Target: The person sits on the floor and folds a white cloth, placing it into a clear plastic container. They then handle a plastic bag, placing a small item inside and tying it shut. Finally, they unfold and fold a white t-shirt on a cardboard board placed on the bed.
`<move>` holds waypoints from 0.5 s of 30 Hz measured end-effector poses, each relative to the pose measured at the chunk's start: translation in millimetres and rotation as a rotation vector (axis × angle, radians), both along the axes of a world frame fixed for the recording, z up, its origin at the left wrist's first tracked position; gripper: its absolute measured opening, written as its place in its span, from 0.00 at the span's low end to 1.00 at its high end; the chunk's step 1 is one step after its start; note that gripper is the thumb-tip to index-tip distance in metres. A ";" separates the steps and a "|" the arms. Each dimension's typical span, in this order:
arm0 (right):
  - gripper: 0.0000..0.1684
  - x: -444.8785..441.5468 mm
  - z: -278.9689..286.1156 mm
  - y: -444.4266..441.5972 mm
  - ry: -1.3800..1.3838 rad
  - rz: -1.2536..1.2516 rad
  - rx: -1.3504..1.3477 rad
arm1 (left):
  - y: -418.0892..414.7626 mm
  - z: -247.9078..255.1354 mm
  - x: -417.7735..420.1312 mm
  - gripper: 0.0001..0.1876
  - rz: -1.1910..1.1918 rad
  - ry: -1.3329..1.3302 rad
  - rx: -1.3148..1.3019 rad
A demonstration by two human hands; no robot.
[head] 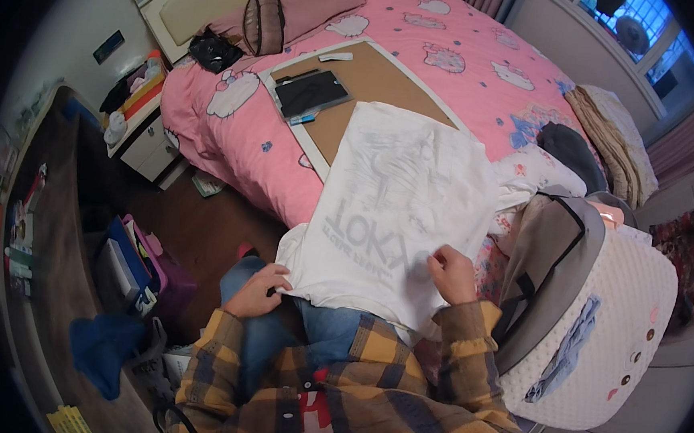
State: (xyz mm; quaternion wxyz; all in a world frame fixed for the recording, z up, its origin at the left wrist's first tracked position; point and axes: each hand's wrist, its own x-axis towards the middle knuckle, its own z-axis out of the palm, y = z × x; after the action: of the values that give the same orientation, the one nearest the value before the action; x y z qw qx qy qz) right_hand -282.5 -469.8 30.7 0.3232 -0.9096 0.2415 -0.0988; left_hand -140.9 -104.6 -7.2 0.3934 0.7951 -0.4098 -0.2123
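A white T-shirt [404,178] is spread out before me, from my lap up onto the edge of the bed. Its faint grey print and lettering look reversed, as if the cloth is inside out. At its near left corner, my left hand [260,289] pinches the hem between thumb and fingers. My right hand [454,275] is over the right part of the shirt with its fingers curled. Whether it grips the fabric there is hard to see. Under the shirt's far end lies a brown board [387,74] with a white border.
A black tablet-like item [313,93] lies on the board, on a pink bed cover [237,142]. To my right are a grey fabric piece [552,255] and a white dimpled cushion [610,337] with blue cloth [567,352] on it. A purple bin [168,270] stands left, beside a dark desk [52,208].
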 end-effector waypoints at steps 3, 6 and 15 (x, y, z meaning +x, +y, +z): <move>0.10 48.1 -10.0 -1.7 -0.072 0.093 0.085 | -4.4 -11.3 -2.9 0.18 -0.019 0.219 0.001; 0.10 90.9 -38.8 -15.7 -0.098 0.138 -0.024 | 5.6 -37.9 -4.9 0.19 0.108 0.222 -0.020; 0.08 12.1 -30.8 -22.7 0.063 0.132 -0.047 | -27.2 -59.4 40.4 0.33 0.119 0.024 -0.050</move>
State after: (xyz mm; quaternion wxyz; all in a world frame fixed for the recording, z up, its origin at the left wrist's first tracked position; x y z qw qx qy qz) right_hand -270.5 -492.5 -0.2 0.2998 -0.9336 0.1886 -0.0540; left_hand -100.5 -131.8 -66.6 0.4297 0.8055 -0.3623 -0.1877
